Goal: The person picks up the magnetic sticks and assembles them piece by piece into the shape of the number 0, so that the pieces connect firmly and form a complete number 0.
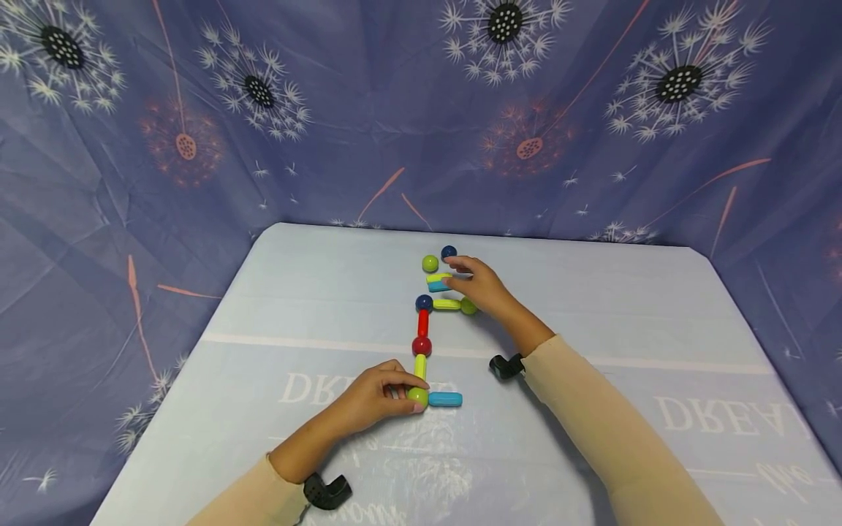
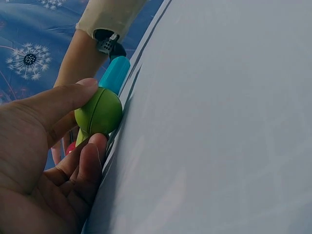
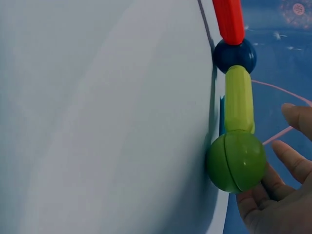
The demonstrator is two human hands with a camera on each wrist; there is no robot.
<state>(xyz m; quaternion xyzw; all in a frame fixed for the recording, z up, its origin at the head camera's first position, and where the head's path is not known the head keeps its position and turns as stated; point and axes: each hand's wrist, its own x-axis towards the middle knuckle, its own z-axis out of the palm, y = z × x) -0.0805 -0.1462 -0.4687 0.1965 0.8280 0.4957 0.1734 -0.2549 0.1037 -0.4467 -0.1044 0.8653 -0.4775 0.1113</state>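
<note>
A chain of coloured rods and balls lies on the table. My left hand [image 1: 371, 398] pinches the green ball [image 2: 99, 111] at its near end, where a light-blue rod [image 1: 445, 399] points right and a yellow-green rod [image 1: 420, 365] leads away to a red ball [image 1: 422, 345]. Beyond come a red rod [image 1: 423, 323], a dark blue ball [image 3: 235, 56], another yellow-green rod [image 3: 239, 99] and a green end ball [image 3: 236, 162]. Over that far end reaches my right hand [image 1: 485, 285], its fingers spread, with thumb and fingertips close to a loose yellow rod [image 1: 439, 277] and light-blue rod [image 1: 438, 286].
Behind the loose rods lie a loose green ball [image 1: 430, 263] and a loose dark blue ball [image 1: 449, 251]. A pale printed cloth covers the table [image 1: 263, 307]. A blue dandelion-patterned curtain [image 1: 375, 109] hangs along the back and sides.
</note>
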